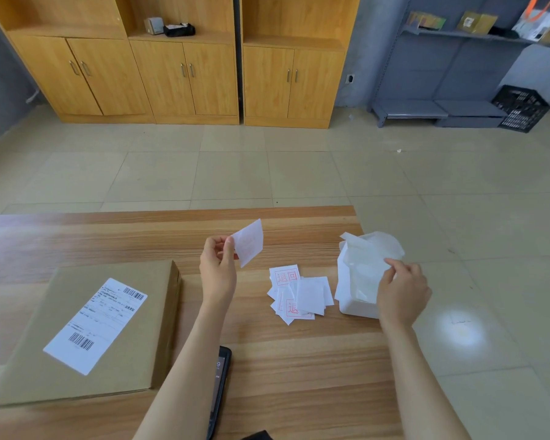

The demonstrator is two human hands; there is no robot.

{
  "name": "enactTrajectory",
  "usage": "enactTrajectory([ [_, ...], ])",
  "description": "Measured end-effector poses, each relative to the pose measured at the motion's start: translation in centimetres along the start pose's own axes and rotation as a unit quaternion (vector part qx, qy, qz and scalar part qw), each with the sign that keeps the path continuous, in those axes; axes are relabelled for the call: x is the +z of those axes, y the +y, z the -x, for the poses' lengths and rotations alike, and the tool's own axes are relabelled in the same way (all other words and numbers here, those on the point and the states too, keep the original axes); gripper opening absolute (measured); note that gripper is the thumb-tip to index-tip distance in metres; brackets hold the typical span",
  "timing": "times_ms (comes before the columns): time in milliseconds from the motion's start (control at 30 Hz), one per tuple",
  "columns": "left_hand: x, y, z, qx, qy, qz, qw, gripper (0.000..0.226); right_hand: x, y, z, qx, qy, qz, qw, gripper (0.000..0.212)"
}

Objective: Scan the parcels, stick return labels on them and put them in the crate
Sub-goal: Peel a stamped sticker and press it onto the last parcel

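Phone [220,385]: lies nearest, between the forearms; whether scanning is done cannot be told.
Parcel [140,328]: near left on the table [108,236], no return label on it yet.
Pile [299,295]: spare labels, centre.
Right hand [400,290]: at the bin [356,306], fingers curled; grip cannot be told.
Left hand [218,268]: pinches one label [248,242], held up.
Crate [521,108]: far right; sticking and crating likely remain.

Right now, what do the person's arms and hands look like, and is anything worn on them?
Both the left hand and right hand are bare, with no gloves. Both forearms are uncovered down to the frame's edge: no sleeves, watch, bracelet or rings show.
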State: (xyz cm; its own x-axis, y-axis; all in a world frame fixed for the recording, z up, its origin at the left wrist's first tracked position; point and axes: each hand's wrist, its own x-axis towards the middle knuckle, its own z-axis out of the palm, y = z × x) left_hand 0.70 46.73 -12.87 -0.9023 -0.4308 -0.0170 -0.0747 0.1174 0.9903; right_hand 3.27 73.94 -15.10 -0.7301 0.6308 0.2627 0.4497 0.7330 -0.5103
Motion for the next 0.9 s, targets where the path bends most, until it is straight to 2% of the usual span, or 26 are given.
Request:
enactTrajectory([
  [133, 0.6, -0.2, 0.1, 0.002, -0.009, -0.012, 1.0, 0.012, 1.9, 0.2, 0.0, -0.032, -0.1, 0.06, 0.993, 0.034],
  [267, 0.8, -0.4, -0.1, 0.0, -0.013, -0.024, 1.0, 0.01, 3.4, 0.2, 0.6, -0.02, -0.179, 0.075, 0.981, 0.036],
  [567, 2.8, -0.9, -0.3, -0.008, -0.038, -0.041, 0.998, 0.013, 4.9, 1.3, 1.1, -0.018, -0.279, 0.106, 0.954, 0.029],
  [767, 3.8, -1.2, -0.3, 0.006, -0.05, -0.062, 0.997, 0.013, 5.3, 1.5, 1.0, -0.016, -0.274, 0.08, 0.958, 0.035],
  [900, 4.0, -1.2, -0.3, 0.004, -0.065, -0.064, 0.996, 0.013, 5.1, 1.0, 1.1, -0.029, -0.208, 0.042, 0.977, 0.031],
])
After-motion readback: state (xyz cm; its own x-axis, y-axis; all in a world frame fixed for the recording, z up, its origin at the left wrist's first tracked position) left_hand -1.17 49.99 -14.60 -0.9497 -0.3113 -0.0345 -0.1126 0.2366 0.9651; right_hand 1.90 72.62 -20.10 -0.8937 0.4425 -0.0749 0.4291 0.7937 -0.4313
